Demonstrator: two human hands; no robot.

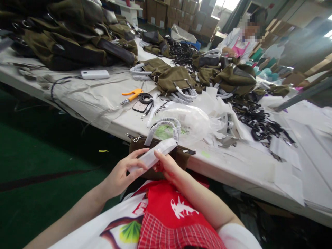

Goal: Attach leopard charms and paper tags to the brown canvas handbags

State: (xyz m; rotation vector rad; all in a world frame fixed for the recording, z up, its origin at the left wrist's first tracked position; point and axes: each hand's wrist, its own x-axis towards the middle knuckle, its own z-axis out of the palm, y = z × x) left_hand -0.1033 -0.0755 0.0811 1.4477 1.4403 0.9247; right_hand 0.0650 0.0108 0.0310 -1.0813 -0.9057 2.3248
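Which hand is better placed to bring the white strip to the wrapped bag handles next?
Right, probably. The right hand holds the white strip nearer its upper end, the end closer to the wrapped bag handles; the left hand holds nearer the lower end, farther off.

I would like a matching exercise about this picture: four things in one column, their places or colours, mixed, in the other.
1. White strip
2. Air gun
3. Apron
4. Nearest bag

A. Red, with white print
B. At the table's near edge
C. Between left hand and right hand
D. Orange, beside a coiled black strap

Pairs: 1-C, 2-D, 3-A, 4-B
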